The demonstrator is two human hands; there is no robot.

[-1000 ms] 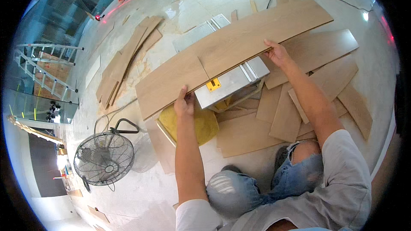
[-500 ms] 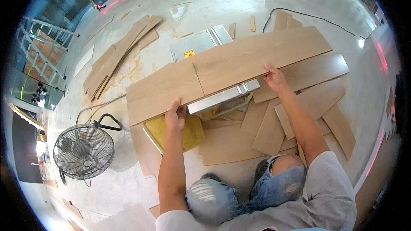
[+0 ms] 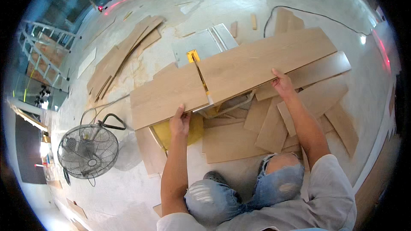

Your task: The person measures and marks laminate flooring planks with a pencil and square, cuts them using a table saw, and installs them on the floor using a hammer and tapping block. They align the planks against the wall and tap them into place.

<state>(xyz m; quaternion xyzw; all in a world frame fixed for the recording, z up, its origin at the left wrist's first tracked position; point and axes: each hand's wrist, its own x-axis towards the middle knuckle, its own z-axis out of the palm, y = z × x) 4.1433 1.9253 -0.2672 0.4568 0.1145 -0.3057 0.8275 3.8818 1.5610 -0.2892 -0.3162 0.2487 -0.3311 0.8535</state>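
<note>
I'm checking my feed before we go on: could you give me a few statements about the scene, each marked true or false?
1. The left hand grips the near edge of the left board piece. True.
2. The right hand hangs free of the wood. False: the right hand grips the near edge of the right board piece.
3. A narrow gap separates the two board pieces. True.
4. The black fan stands on the right side of the view. False: the black fan is on the left.
5. The board pieces hide the metal table completely. False: its far part shows beyond them.
</note>
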